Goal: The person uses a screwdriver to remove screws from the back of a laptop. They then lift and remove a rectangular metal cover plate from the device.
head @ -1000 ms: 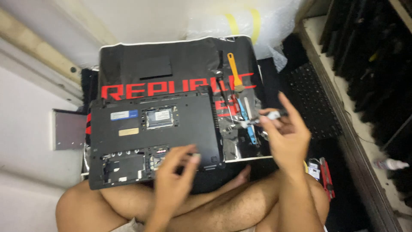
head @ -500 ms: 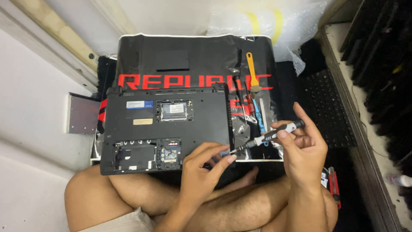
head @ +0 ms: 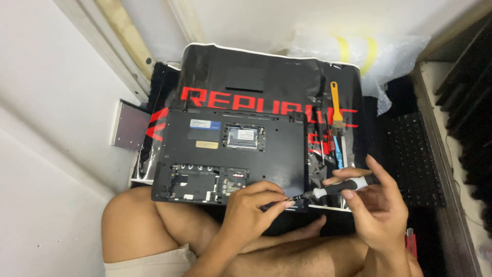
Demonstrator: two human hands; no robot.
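Note:
A black laptop (head: 230,154) lies bottom up on a black mat with red lettering (head: 266,77); its memory bay and a lower compartment are uncovered. My right hand (head: 371,208) grips a screwdriver (head: 338,188) with a black and grey handle, held level and pointing left. My left hand (head: 253,205) pinches the screwdriver's tip with thumb and fingers, just over the laptop's near right corner. Whether a screw or bit sits between the fingertips is hidden.
A yellow-handled tool (head: 335,102), a blue tool (head: 338,154) and other small tools lie on the mat right of the laptop. A loose black keyboard (head: 412,154) lies further right. A grey metal drive (head: 128,125) rests at left. Bubble wrap (head: 359,51) behind. My crossed bare legs (head: 154,225) below.
My left hand has left the laptop's near edge and closed on the screwdriver's tip. My right hand has lowered the screwdriver from over the tools to level at the laptop's corner.

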